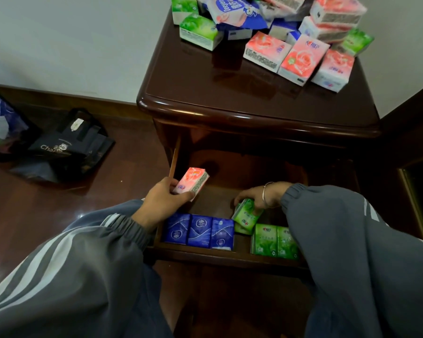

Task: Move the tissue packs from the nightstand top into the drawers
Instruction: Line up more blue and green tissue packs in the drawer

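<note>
Gripping a pink pack [194, 182] over the drawer [230, 256] at mid-frame, the left hand [161, 201] mirrors the right hand [257, 196], curled round a green pack [246, 214] inside, its sleeve [352, 228] hiding the drawer's right end; the pile [303, 58] upper right is cut off.

A dark glossy nightstand [205, 89] carries a loose heap of tissue packs [300, 57] in pink, green, blue and white at the back of its top. Below, the open drawer [217, 256] holds three blue packs [200, 231] standing side by side at its front left and two green packs [276, 240] at its front right. The left hand [161, 201] grips a pink pack [194, 181] above the drawer's left side. The right hand [259, 195] holds a tilted green pack [246, 213] just behind the two green ones. A black bag [66, 145] lies on the wooden floor to the left.
</note>
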{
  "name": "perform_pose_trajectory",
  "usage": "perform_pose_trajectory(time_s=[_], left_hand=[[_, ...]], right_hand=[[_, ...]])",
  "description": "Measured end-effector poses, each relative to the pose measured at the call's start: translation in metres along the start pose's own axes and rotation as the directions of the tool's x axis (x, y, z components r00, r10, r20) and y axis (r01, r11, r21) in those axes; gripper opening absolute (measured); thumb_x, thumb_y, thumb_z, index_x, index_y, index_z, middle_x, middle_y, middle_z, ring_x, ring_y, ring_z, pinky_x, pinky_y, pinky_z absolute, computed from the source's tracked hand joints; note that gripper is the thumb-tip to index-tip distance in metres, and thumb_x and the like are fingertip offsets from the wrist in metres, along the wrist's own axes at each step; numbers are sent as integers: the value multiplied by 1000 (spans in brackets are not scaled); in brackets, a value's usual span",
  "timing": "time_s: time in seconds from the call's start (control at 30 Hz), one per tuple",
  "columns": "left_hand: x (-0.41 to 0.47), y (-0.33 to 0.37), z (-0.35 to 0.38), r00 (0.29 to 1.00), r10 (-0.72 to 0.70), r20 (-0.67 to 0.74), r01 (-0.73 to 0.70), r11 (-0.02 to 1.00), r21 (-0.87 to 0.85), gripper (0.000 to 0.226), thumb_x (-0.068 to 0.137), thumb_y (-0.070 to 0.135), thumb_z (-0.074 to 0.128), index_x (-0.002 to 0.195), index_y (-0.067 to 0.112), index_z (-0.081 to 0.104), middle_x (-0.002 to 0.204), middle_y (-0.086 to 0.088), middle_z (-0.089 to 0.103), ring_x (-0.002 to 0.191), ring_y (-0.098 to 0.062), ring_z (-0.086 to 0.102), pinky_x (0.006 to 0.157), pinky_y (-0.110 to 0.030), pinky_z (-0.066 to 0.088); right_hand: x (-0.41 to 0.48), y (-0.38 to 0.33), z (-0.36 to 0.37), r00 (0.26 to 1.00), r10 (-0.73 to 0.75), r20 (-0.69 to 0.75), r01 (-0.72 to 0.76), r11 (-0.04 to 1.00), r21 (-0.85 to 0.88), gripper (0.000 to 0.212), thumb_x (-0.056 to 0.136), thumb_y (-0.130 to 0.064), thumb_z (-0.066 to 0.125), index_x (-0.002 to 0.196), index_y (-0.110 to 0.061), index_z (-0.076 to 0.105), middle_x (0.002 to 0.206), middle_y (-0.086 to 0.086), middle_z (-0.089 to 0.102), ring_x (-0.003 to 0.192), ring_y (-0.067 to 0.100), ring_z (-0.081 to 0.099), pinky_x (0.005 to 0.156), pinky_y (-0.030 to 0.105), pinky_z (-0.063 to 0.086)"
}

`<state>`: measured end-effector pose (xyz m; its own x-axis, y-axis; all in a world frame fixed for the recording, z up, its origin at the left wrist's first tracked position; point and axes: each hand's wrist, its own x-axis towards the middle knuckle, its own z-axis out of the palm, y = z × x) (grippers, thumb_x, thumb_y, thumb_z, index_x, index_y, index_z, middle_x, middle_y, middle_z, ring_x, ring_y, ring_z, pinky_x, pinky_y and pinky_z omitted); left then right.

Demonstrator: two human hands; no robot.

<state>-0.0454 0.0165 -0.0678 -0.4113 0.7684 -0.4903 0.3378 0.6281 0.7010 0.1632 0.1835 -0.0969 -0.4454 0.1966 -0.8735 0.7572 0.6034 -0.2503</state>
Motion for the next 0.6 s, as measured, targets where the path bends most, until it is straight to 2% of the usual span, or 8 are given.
perform_pose_trajectory(time_s=[0.1, 0.2, 0.27, 0.33, 0.47, 0.6], left_hand=[[1, 1, 1, 1000, 10, -10, -10, 1000, -8, 48, 81, 35, 72, 121, 17, 51, 101, 7, 56, 78, 1, 53, 58, -16, 41], [2, 4, 1, 1000, 15, -18, -16, 1000, -10, 49, 81, 35, 72, 121, 16, 51, 99, 8, 55, 80, -1, 53, 61, -17, 42], [3, 6, 1, 999, 20, -25, -20, 1000, 2, 50, 81, 35, 72, 122, 16, 51, 101, 7, 56, 83, -5, 55, 61, -17, 42], [4, 7, 2, 999, 27, -24, -27, 1000, 7, 51, 81, 35, 72, 123, 16, 51, 101, 7, 56, 84, -5, 56, 61, -17, 42], [5, 9, 2, 999, 31, -20, -31, 1000, -1, 49, 81, 35, 72, 122, 16, 51, 92, 14, 53, 79, 0, 54, 60, -17, 42], [5, 12, 2, 999, 32, -10, -32, 999, 3, 51, 82, 35, 71, 124, 16, 49, 99, 10, 54, 80, -1, 53, 62, -18, 45]], right_hand=[[5, 1, 8, 992, -23, -127, 10, 995, -103, 60, 83, 5, 46, 137, -21, 43, 140, 12, 44, 122, 30, 48, 98, 40, 44], [13, 4, 23, 964, -40, -263, 13, 994, -105, 67, 80, 7, 51, 141, -18, 36, 138, 14, 44, 123, 32, 47, 99, 40, 44], [17, 8, 30, 935, -51, -352, 21, 996, -88, 69, 78, 7, 53, 139, -16, 33, 131, 16, 48, 117, 33, 50, 92, 39, 47], [19, 12, 32, 902, -69, -426, 37, 996, -84, 64, 75, 7, 54, 132, -17, 38, 122, 16, 52, 111, 33, 53, 85, 36, 47], [22, 13, 33, 871, -103, -480, 46, 991, -129, 60, 76, 6, 56, 131, -16, 46, 127, 13, 52, 118, 32, 49, 96, 40, 44], [22, 12, 33, 865, -132, -485, 72, 987, -141, 59, 77, 8, 53, 129, -20, 52, 124, 12, 53, 117, 31, 48, 95, 37, 42]])
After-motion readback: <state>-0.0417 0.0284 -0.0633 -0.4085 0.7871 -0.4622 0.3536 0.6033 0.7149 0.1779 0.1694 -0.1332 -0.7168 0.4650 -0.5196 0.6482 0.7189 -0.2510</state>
